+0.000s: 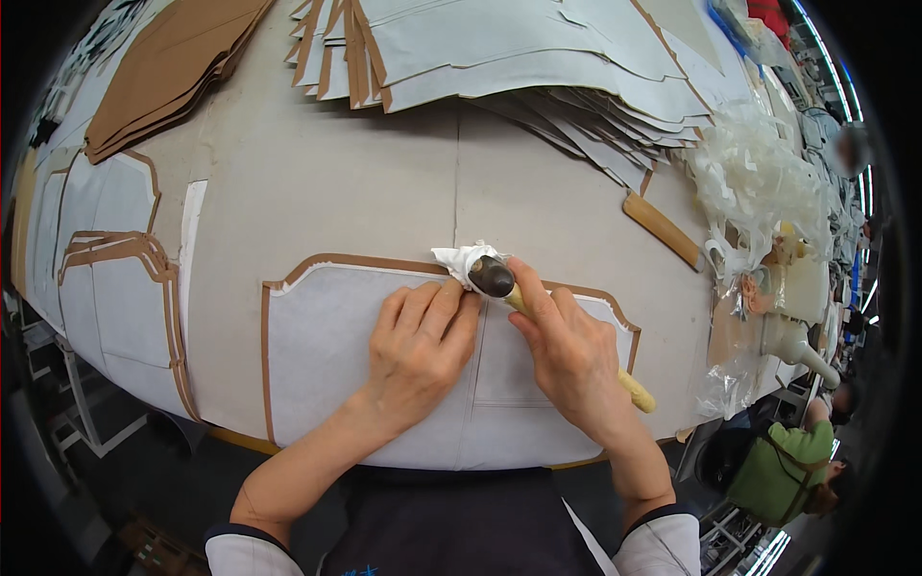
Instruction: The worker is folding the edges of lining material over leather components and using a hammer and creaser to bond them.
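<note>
The right hand (pixel 569 350) is closed around a pale wooden-handled tool with a dark rounded head (pixel 495 278); the fingers wrap the handle, its butt end sticks out near the wrist on the right, and the dark head presses on a crumpled scrap of white material (pixel 459 259) at the far edge of a flat white fabric panel with a brown border (pixel 327 336). That panel lies on the near middle of the large beige work table (pixel 384 182), just in front of the person. The left hand (pixel 420 346) lies flat and open on the panel, holding nothing, fingertips touching the panel just beside the tool head and the white scrap. On the far side of the table a fanned stack of white panels with brown edges (pixel 499 58) spreads out, and a stack of brown card pieces (pixel 168 67) sits at far left. More white bordered panels (pixel 110 278) lie at the left. A loose flat wooden stick (pixel 663 230) rests to the right, near a heap of translucent white strips and plastic (pixel 759 182). At the lower right, beyond the table, another person in a green top (pixel 783 466) is partly visible.
</note>
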### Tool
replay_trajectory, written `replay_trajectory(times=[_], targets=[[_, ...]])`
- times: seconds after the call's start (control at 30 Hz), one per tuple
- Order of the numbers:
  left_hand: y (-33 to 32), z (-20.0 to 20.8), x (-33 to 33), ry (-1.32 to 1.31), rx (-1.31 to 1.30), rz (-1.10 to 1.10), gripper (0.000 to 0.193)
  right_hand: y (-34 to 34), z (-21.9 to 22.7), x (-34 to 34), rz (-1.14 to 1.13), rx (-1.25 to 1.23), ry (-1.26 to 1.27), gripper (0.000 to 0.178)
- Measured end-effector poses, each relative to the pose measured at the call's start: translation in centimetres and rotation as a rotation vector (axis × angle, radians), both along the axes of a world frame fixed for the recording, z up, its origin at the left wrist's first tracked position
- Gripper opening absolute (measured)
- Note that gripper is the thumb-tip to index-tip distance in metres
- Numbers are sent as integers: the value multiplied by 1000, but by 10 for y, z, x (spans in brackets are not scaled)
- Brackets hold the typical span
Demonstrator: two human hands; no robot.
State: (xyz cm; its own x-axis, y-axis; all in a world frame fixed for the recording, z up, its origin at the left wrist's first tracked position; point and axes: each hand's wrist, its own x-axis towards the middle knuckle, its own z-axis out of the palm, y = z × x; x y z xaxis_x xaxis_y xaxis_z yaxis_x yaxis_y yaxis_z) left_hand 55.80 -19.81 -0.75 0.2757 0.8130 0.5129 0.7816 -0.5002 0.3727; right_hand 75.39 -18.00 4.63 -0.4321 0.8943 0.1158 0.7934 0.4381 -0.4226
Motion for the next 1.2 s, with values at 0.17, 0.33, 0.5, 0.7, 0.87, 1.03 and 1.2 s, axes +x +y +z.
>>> replay_trajectory(times=[0.17,0.33,0.5,0.7,0.87,1.03,1.2], targets=[[3,3,2,-15,8,-5,38,8,14,0,-56,126,169,63],[2,1,2,-20,38,-1,38,3,8,2,-12,-6,32,61],[0,7,-3,-11,24,-28,38,0,10,3,-62,155,174,59],[-9,16,-8,17,-56,-62,36,-2,18,0,-10,95,51,56],[-17,19,-26,-1,-82,-121,36,-3,9,-2,-13,34,60,52],[-20,27,-84,-17,-83,56,37,-13,15,46,-279,127,234,42],[9,41,-131,-89,-194,186,43,-63,-9,159,-602,336,-113,39]])
